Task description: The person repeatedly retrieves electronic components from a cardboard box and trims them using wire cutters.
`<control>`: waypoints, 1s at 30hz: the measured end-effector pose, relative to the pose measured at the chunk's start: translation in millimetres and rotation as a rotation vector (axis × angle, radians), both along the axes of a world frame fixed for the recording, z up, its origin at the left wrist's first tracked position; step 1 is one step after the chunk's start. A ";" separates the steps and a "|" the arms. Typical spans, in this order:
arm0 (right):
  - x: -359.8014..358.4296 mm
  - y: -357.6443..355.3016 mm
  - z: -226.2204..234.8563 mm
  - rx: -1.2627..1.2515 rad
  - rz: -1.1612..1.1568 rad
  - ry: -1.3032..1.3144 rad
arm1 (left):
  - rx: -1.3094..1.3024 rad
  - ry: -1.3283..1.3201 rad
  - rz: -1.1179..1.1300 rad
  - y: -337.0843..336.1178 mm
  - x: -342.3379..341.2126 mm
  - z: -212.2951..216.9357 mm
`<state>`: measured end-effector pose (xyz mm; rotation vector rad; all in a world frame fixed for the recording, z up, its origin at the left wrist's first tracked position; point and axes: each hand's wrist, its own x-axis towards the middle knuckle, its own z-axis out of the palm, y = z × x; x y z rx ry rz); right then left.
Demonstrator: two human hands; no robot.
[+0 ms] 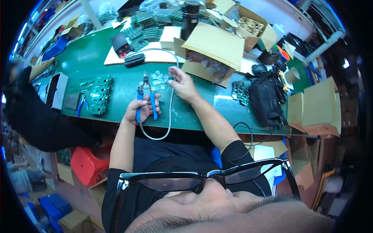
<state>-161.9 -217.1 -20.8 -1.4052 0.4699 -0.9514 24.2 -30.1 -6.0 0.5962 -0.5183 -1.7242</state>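
Observation:
My left hand [136,111] is closed around a pair of blue-handled pliers [152,105], whose jaws point away from me and whose handles are spread. A grey cable [170,112] loops from beside that hand down past the bench edge, then up to my right hand. Its end near the left hand is hidden. My right hand [185,86] hovers over the bench with thumb and fingers apart, the cable running beside the fingertips. Between the hands lies a scatter of small clear plastic connectors [158,79]. The cable's far stretch curves towards a black case [134,60].
Circuit boards [101,95] and blue-handled cutters [82,105] lie to the left. An open carton [213,46] of clear pieces stands beyond my right hand. A black bag [266,99] sits at the right. Another person's arm [42,69] reaches in at far left; a red stool [87,165] stands below.

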 end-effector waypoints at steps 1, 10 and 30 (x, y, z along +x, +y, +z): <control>-1.7 5.5 5.7 -0.104 -0.073 0.075 | 0.000 -0.037 0.002 1.4 -0.8 0.7; -63.7 -61.0 41.6 -0.490 -0.694 0.919 | -0.013 0.072 -0.026 0.9 3.4 -4.1; -75.8 -88.9 10.6 -0.701 -0.802 0.892 | -0.033 0.087 -0.053 1.3 0.3 -0.4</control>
